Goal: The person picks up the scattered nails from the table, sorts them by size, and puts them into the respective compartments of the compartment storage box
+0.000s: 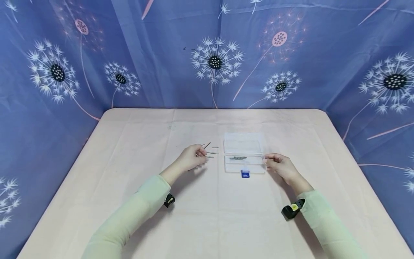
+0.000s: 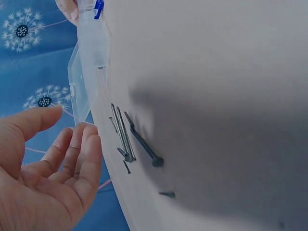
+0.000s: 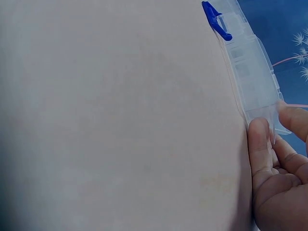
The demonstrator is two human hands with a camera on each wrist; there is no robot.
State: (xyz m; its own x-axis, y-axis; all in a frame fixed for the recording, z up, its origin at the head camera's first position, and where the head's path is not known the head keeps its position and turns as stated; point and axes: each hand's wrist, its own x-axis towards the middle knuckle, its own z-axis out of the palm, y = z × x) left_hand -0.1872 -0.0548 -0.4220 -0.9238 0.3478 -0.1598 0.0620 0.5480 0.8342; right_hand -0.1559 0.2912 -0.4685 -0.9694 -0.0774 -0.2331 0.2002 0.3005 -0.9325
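My left hand (image 1: 194,157) hovers over several loose metal nails (image 2: 124,134) on the table. Its fingers are loosely bent and hold nothing in the left wrist view. One thicker dark nail (image 2: 147,147) lies beside the thinner ones. To the right lies a clear plastic box (image 1: 228,168) with its lid (image 1: 242,143) folded back and a blue latch (image 1: 245,174) at the front. Several nails (image 1: 238,158) lie together inside the box. My right hand (image 1: 280,167) pinches the box's right side between thumb and fingers, also visible in the right wrist view.
A pale pink cloth covers the table (image 1: 194,216). Blue curtains (image 1: 168,54) with dandelion prints stand behind it and along both sides. A small nail (image 2: 167,194) lies apart from the other loose ones.
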